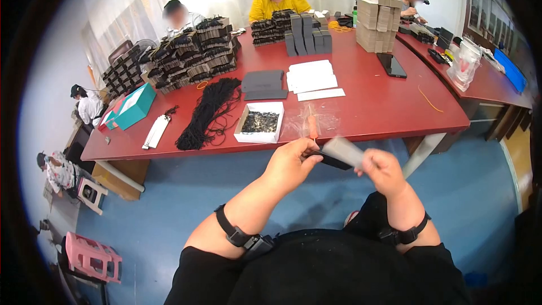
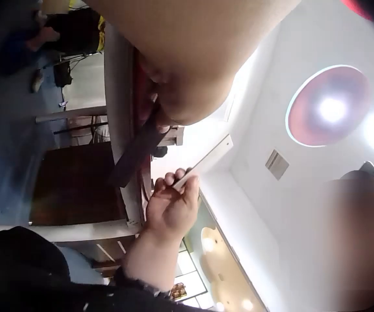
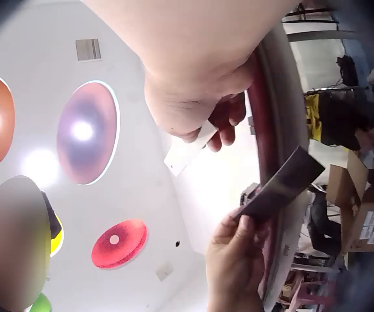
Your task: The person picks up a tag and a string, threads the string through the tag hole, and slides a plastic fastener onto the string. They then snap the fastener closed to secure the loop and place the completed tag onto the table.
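My left hand pinches one end of a flat black card-like piece between thumb and fingers, just off the table's front edge. My right hand grips a pale flat tag, blurred in the head view, with a small hole near its free end in the wrist views. In the head view the tag overlaps the black piece; both wrist views show the two apart. On the table just beyond lie an orange-handled tool on clear plastic and a white box of small dark and brassy pieces.
The red table bears a bundle of black cords, dark cards, white cards, corded white tags, a teal box and a phone. Tall stacks stand behind. Several people sit around.
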`<state>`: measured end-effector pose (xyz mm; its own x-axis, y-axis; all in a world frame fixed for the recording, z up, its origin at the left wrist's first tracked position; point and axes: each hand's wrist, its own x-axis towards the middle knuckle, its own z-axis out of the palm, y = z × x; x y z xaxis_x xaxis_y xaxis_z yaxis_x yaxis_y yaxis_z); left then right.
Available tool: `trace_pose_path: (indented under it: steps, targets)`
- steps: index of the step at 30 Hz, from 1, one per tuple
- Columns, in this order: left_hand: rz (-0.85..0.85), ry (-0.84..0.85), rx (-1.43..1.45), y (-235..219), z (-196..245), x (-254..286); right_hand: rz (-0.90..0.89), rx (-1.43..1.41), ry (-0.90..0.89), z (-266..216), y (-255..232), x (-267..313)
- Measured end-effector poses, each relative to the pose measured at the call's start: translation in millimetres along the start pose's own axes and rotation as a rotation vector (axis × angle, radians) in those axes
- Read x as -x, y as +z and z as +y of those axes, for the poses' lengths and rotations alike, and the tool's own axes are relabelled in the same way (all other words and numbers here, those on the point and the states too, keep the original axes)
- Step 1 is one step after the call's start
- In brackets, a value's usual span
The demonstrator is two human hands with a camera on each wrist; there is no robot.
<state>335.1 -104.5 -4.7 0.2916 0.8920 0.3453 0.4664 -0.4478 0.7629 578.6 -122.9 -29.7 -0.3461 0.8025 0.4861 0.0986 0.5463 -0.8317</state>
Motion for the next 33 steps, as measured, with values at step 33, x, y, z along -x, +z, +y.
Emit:
trace_pose_path:
  steps: [33]
  targets:
    - [0.203,0.261,-0.117,18.1,-7.6,6.6,0.034,0.139,-0.049,29.2,20.5,28.0]
